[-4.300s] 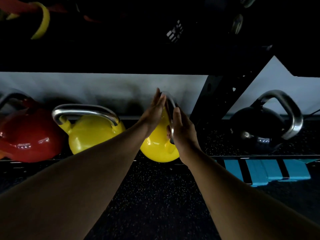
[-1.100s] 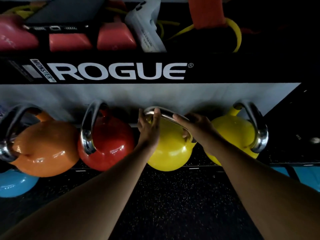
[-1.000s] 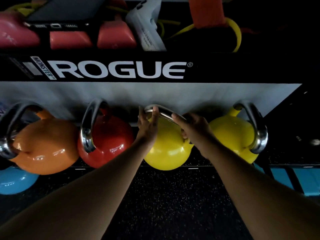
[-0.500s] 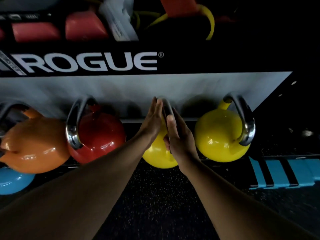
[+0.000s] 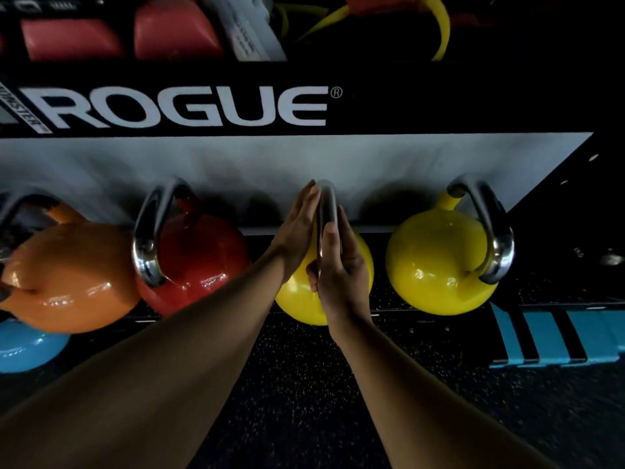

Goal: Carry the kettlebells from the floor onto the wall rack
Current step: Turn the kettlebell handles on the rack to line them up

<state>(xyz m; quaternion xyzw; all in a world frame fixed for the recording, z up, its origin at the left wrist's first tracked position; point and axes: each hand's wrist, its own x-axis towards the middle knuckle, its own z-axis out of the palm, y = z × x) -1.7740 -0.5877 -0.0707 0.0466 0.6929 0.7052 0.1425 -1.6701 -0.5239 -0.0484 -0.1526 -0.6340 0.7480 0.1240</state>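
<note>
A yellow kettlebell [image 5: 301,299] stands on the low rack shelf [image 5: 558,304], its steel handle [image 5: 327,204] turned edge-on to me. My left hand [image 5: 297,231] lies flat against the handle's left side. My right hand [image 5: 341,265] presses flat on the right side, its thumb hooked round the handle. The two palms clamp the handle between them. To the right on the same shelf sits a second yellow kettlebell [image 5: 436,262]. A red kettlebell [image 5: 203,262] and an orange kettlebell [image 5: 67,275] sit to the left.
A blue kettlebell [image 5: 23,346] shows below the orange one at the left edge. The black ROGUE beam [image 5: 439,103] runs overhead, with pink blocks and yellow bands on top. A blue striped mat [image 5: 554,336] lies at the right on speckled black flooring [image 5: 304,401].
A second ago both hands gripped the handle lying crosswise. The handle has since been turned edge-on, and both hands now lie flat on either side of it.
</note>
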